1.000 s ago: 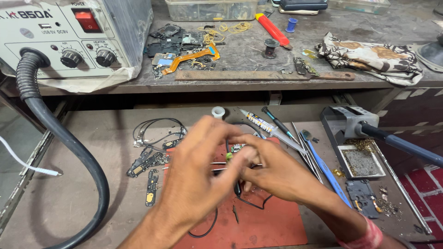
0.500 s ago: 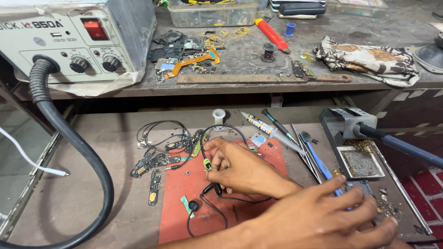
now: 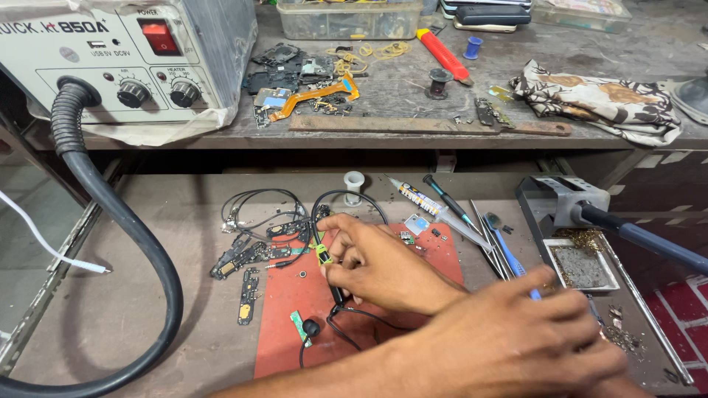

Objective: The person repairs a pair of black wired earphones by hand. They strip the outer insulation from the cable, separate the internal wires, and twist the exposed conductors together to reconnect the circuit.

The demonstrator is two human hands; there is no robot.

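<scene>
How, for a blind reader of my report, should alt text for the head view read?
The right hand pinches a thin black cable on a red mat on a cluttered repair bench, while the left hand stretches across it, beside a blue-handled tool. A hot-air station stands upper left.

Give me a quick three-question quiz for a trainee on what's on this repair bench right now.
1. True or false: the right hand pinches the black cable over the red mat.
2. Which thing is the left hand nearest to? A: the blue-handled tool. B: the hot air station. C: the patterned cloth.
3. What rests in the metal stand at the right of the lower shelf?

Key: 1 true. 2 A. 3 a soldering iron with a blue handle.
</scene>
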